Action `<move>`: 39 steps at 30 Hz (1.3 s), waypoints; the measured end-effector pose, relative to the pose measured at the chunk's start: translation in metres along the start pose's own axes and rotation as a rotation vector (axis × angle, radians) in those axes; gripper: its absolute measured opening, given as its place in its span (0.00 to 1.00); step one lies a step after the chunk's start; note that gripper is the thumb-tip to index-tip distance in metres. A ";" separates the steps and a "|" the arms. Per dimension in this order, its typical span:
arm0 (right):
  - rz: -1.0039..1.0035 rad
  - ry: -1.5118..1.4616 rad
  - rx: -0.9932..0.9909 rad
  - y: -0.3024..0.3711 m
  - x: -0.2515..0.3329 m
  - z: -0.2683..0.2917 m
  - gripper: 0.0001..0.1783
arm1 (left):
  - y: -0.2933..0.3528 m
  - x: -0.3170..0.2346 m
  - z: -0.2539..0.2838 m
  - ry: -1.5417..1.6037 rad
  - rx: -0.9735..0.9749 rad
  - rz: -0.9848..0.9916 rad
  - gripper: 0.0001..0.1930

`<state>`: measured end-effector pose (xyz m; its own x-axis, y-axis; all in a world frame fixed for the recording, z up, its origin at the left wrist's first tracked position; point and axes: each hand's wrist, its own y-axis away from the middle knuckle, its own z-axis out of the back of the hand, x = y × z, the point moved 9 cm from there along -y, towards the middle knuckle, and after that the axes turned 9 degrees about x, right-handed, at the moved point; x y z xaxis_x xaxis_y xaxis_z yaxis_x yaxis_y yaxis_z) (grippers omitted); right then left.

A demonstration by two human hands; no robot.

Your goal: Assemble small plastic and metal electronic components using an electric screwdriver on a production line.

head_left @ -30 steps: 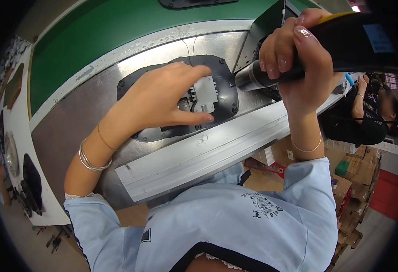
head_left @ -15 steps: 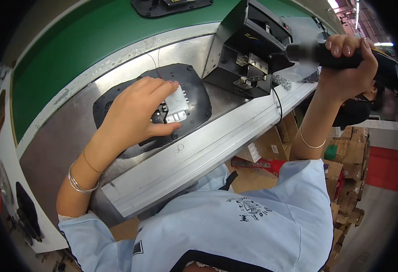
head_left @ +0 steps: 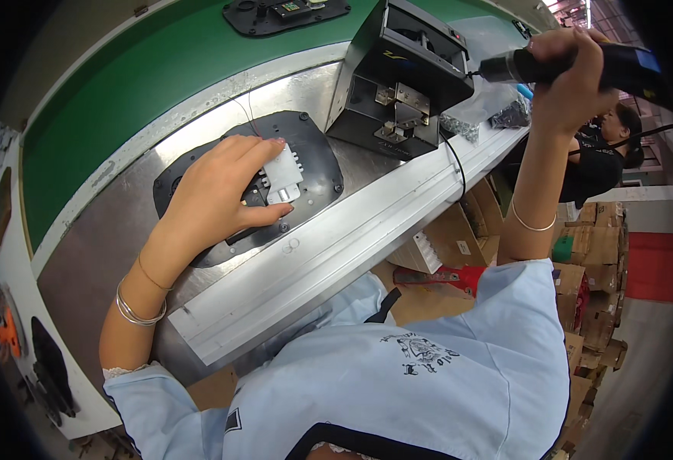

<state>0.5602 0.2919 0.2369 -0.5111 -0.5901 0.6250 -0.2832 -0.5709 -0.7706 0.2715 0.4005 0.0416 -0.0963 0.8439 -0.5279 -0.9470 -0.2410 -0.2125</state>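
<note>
My left hand [head_left: 212,186] grips a small white plastic part [head_left: 281,175] with little tabs along its sides, thumb at one edge and fingers at the other. That part rests on a black rounded panel [head_left: 321,157], which lies on the metal worktop; my hand hides much of its left half. Raised at the right, my right hand [head_left: 574,88] is closed around a black electric screwdriver [head_left: 509,67]. The driver's tip is at the right side of a black box-shaped screw feeder [head_left: 398,84] with metal brackets on its front; whether they touch I cannot tell.
Another black panel [head_left: 275,17] lies on the green mat [head_left: 145,84] at the back. A clear plastic bag [head_left: 494,46] sits behind the feeder. An aluminium rail [head_left: 336,249] borders the near edge. Cardboard boxes [head_left: 593,299] and a person [head_left: 608,149] are at the right.
My right hand has moved the screwdriver up and slightly left, its tip now nearer the feeder. The view has shifted a little; my left hand keeps its hold on the white part.
</note>
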 end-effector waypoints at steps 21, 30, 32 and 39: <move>-0.123 -0.272 0.308 0.049 -0.015 -0.109 0.04 | 0.003 0.001 0.001 0.001 -0.018 -0.002 0.30; -0.196 -0.331 0.372 0.058 -0.007 -0.139 0.14 | 0.005 0.007 0.000 0.024 -0.027 0.028 0.29; -0.187 -0.439 0.354 0.063 -0.008 -0.158 0.15 | 0.005 0.008 0.000 0.003 -0.042 0.023 0.29; -0.232 -0.459 0.370 0.071 -0.021 -0.206 0.09 | 0.007 0.008 0.001 0.041 -0.043 0.023 0.29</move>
<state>0.3834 0.3813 0.1434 -0.0471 -0.5647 0.8240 -0.0039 -0.8248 -0.5654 0.2639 0.4060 0.0366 -0.1047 0.8178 -0.5660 -0.9305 -0.2815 -0.2346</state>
